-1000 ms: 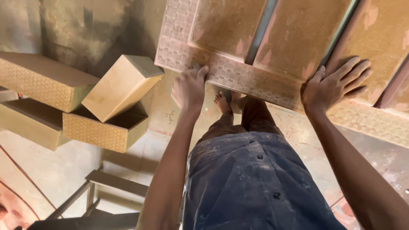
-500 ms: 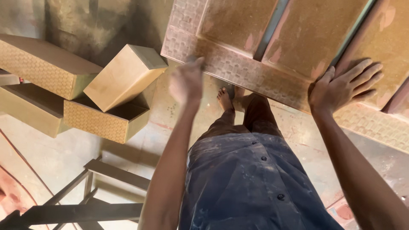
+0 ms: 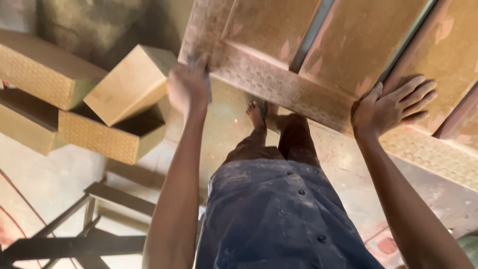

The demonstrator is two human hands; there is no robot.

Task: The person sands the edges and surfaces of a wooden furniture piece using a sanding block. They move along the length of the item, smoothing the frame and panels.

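A large carved wooden door [image 3: 279,84] with a patterned border and recessed panels lies across the upper right. My left hand [image 3: 188,88] is closed around a small dark flat piece, pressed at the door's patterned edge near its left corner; the hand is blurred. My right hand [image 3: 393,107] lies flat on the door's lower rail with fingers spread. My bare feet show on the floor under the door edge.
Several tan wooden boxes [image 3: 119,114] with patterned sides are stacked at the left. A dark metal frame [image 3: 74,239] stands at the lower left. A concrete floor [image 3: 55,174] runs beneath, and a rough wall rises at the top left.
My left hand has slid left along the door's patterned edge toward its corner. The right hand stays flat on the door. The view has shifted slightly.
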